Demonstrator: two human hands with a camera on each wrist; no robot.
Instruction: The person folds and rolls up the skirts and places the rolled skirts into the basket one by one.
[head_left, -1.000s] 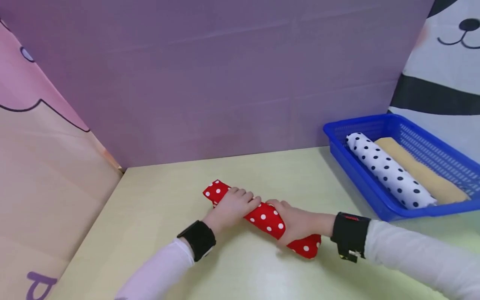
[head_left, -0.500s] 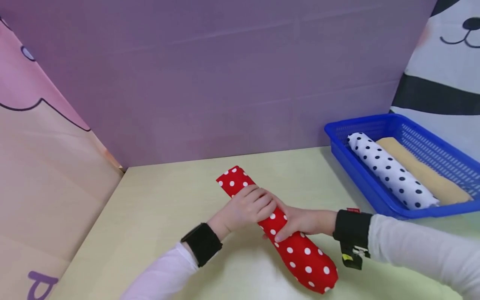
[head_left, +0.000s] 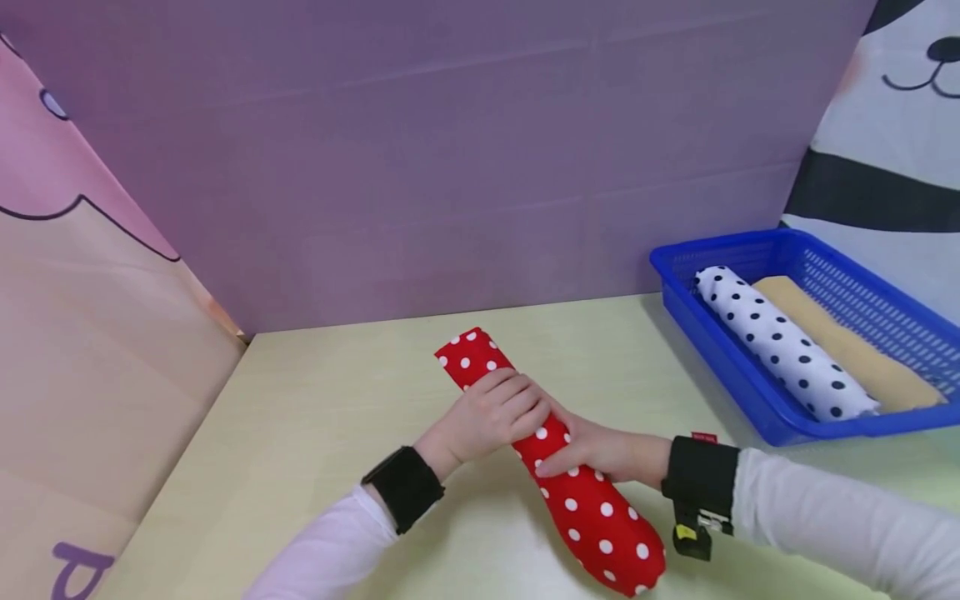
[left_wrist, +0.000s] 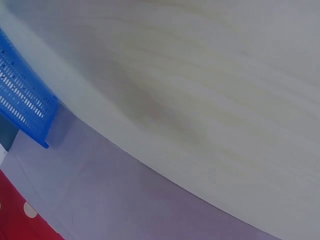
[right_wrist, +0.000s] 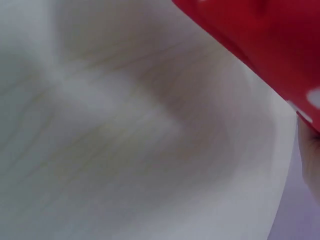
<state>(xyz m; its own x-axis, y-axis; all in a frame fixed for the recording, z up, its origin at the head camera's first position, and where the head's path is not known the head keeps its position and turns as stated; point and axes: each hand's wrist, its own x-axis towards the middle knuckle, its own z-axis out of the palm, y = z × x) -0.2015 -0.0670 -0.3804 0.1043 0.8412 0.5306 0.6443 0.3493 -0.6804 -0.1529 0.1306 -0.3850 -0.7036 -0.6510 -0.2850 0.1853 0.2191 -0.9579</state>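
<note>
A red cloth roll with white dots [head_left: 597,517] slants across the middle of the head view, its near end bulging wider than its far end. My left hand [head_left: 491,414] grips it towards the far end, fingers wrapped over the top. Just below, my right hand [head_left: 588,450] holds the roll's middle, thumb across the front and other fingers mostly hidden. The two hands touch or nearly touch. Part of the red cloth fills the upper right of the right wrist view and the lower left corner of the left wrist view.
A blue plastic basket [head_left: 720,367] stands at the right on the pale table [head_left: 322,400]. Inside it lie a white roll with black dots [head_left: 780,337] and a tan roll [head_left: 847,342], side by side. A purple backdrop [head_left: 420,183] rises behind the table.
The roll has swung steeper, and its wider near end now shows further towards me. My right hand has shifted up the roll, close against my left. Little differs from half a second ago.
</note>
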